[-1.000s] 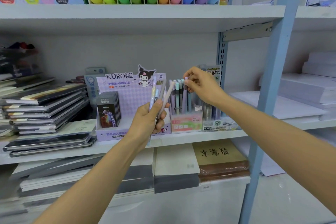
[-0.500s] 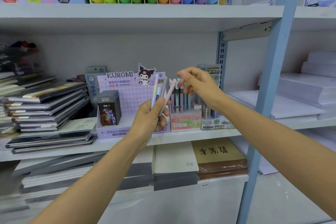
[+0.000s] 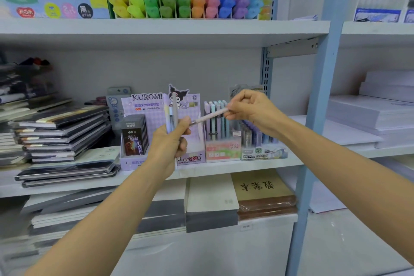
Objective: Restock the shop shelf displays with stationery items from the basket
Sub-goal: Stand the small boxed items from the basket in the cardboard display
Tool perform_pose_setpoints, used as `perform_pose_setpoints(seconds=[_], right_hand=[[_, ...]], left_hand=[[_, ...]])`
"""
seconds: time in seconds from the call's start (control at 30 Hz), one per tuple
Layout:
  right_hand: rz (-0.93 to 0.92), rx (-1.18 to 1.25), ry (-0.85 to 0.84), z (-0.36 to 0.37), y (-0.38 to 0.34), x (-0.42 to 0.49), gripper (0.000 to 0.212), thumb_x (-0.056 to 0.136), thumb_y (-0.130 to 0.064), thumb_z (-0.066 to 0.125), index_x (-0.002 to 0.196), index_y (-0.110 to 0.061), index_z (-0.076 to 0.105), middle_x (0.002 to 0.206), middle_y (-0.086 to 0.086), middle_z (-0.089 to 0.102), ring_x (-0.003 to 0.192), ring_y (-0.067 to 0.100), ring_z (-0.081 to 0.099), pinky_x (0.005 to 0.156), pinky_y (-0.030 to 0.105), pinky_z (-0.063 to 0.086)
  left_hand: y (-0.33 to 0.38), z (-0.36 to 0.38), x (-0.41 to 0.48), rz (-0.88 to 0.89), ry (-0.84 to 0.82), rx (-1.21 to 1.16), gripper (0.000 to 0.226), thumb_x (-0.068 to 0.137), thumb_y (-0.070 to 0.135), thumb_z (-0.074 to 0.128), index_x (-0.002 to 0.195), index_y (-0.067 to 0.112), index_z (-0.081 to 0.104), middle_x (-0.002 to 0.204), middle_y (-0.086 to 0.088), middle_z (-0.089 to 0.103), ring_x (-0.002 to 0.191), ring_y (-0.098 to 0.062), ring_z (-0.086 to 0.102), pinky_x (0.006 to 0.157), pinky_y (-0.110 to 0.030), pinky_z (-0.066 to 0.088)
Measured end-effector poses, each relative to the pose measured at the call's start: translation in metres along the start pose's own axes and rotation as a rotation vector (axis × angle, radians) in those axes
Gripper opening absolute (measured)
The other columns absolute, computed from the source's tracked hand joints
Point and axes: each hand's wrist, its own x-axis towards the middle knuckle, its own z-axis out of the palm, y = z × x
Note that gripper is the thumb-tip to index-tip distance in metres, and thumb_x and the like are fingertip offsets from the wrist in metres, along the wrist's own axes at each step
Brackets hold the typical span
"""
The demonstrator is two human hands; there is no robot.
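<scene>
left hand (image 3: 168,143) gripped upright pen bundle (image 3: 172,114), right hand (image 3: 248,110) pinched pink pen (image 3: 210,116), tip by left thumb, in front of pen display box (image 3: 224,150) on shelf (image 3: 257,164)

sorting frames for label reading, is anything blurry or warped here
Head view: soft even light, no hard glare; blue shelf post leans from wide-angle distortion; notebook stacks and highlighters look soft; pink pen in the right hand is fairly sharp.

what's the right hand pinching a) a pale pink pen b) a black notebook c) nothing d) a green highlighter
a: the right hand pinches one end of a pale pink pen, which slants down toward the left hand gripping a few upright pens.
</scene>
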Motion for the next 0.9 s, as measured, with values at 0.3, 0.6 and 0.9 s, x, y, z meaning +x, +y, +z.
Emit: perform_pose_setpoints(seconds=[0.3,0.6,0.9], right_hand=[[0.163,-0.257,-0.498,0.011,0.007,-0.02,0.019,0.091,-0.003,0.061,0.108,-0.007,0.067,0.102,0.017,0.072,0.093,0.027,0.071,0.078,0.027,0.058],[0.088,-0.282,-0.503,0.021,0.003,-0.022,0.021,0.091,-0.009,0.064,0.111,-0.002,0.064,0.096,0.012,0.074,0.094,0.026,0.071,0.089,0.035,0.056],[-0.231,-0.255,-0.023,0.029,-0.017,-0.014,0.023,0.095,-0.018,0.059,0.116,-0.008,0.063,0.095,0.011,0.071,0.087,0.022,0.069,0.074,0.031,0.059]], left_hand=[[0.017,0.007,-0.007,0.091,0.04,-0.14,0.016,0.087,0.026,0.069,0.096,0.014,0.067,0.074,0.005,0.071,0.036,-0.005,0.029,0.032,-0.016,0.022],[0.014,0.026,-0.014,0.088,0.002,-0.073,0.03,0.088,0.024,0.069,0.111,0.004,0.065,0.073,-0.014,0.045,0.035,-0.007,0.028,0.031,-0.017,0.023],[0.009,0.037,-0.015,0.14,-0.107,0.125,0.009,0.086,0.022,0.072,0.084,0.015,0.066,0.039,0.009,0.048,0.033,-0.006,0.03,0.032,-0.017,0.028]])
